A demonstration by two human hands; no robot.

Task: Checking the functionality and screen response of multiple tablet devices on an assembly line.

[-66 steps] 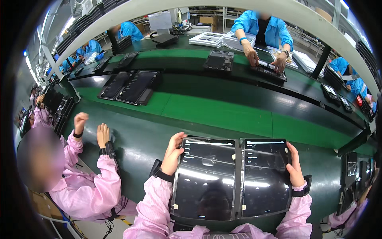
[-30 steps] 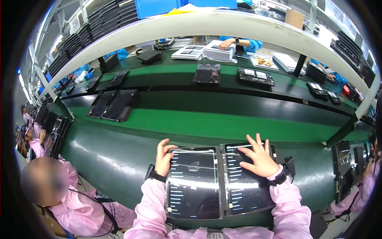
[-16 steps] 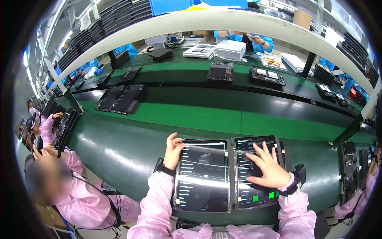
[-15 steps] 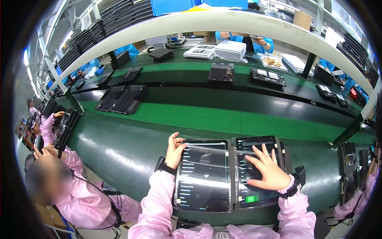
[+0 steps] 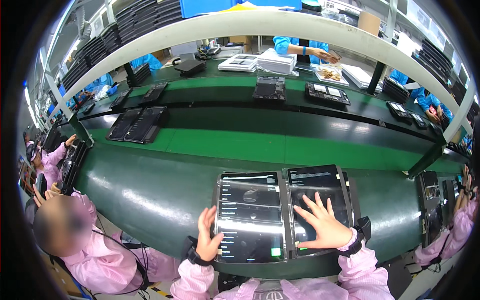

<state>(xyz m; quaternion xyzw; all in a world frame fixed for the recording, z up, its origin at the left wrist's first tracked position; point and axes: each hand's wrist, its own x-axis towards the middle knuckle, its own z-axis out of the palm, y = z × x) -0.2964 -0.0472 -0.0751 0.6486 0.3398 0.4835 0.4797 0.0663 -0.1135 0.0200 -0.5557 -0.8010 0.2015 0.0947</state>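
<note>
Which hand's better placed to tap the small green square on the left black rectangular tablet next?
Probably the right hand: its thumb lies closer to the small green square, while the left hand is by the outer edge of the left black rectangular tablet.

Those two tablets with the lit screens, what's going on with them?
They're side by side at a green bench. The person's left hand is at the left edge of the left tablet, and the right hand is spread over the right tablet. A green square glows on the left tablet's screen.

The dark green bench (image 5: 150,182) bears a left tablet (image 5: 251,212) and, just beside it, a right tablet (image 5: 316,181).
</note>
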